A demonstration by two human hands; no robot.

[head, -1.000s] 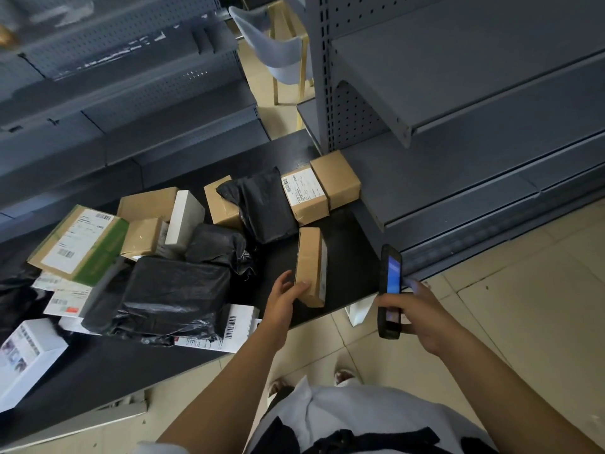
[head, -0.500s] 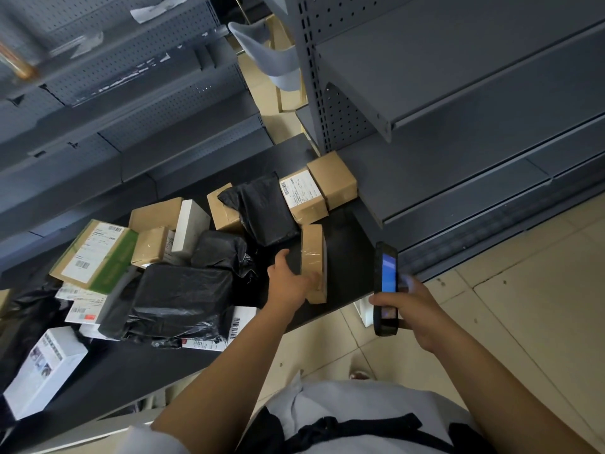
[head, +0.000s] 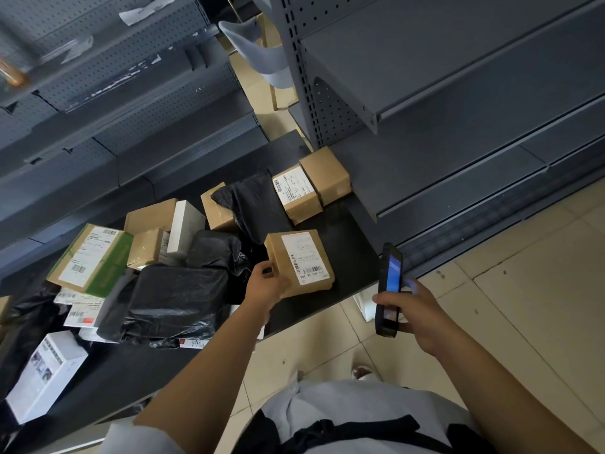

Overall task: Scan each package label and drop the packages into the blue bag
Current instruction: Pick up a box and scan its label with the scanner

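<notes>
Labelled cardboard package (head: 299, 262), label up, is gripped by the left hand (head: 265, 285); right hand (head: 422, 311) grips the scanner (head: 389, 288) nearby.

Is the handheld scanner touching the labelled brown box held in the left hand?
Apart. The head view shows bare dark shelf between the scanner in the right hand and the brown box gripped by the left hand.

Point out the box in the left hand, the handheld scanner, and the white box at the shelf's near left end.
Brown box (head: 299, 258): head view, on its white label.
Handheld scanner (head: 391, 273): head view, on its lit screen.
White box (head: 45, 376): head view, on its top face.
</notes>
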